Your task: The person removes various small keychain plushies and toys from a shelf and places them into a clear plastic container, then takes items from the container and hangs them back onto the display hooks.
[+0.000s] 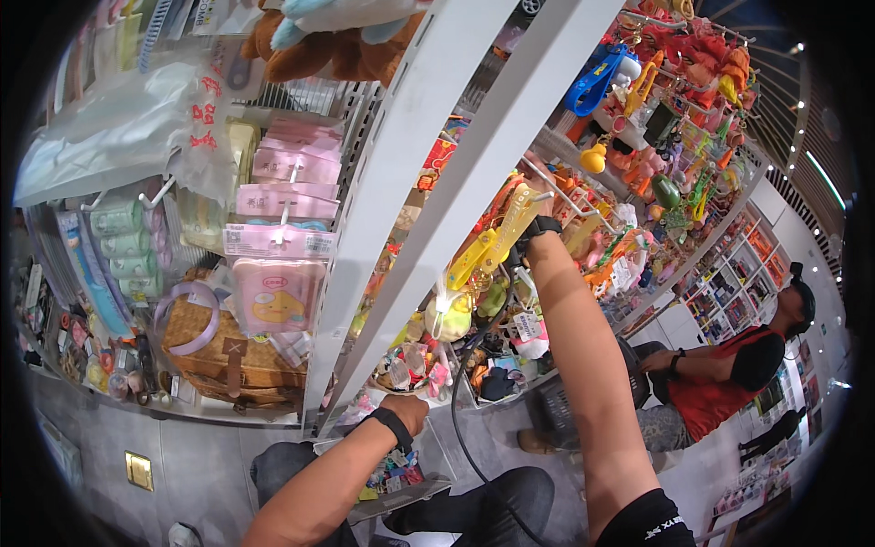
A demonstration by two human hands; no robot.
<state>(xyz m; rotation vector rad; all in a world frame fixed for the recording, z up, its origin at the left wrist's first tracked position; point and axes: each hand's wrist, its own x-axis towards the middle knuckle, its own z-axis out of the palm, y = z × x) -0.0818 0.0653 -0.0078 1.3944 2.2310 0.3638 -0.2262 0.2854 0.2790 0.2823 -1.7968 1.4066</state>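
Observation:
My right hand (541, 176) reaches up among hanging keychains on a shop rack, its fingers largely hidden behind straps and hooks. Beside its wrist hang yellow wrist-strap keychains (513, 222) with lettering. A round pale-green plush charm (450, 316) dangles lower down. My left hand (408, 413) is lower, at the front of the rack, with its fingers curled and their tips out of sight. Just above it sits a tray of small trinkets (410, 369). Below it a clear plastic bin (437, 489) holds small packaged items. What either hand holds cannot be made out.
White rack uprights (451, 184) slant between two displays. A black cable (459, 410) trails down past my legs. On the left are pink packaged pouches (280, 294), a woven basket (198, 335) and a lilac headband (158, 318). A person in a red vest (718, 390) crouches at right.

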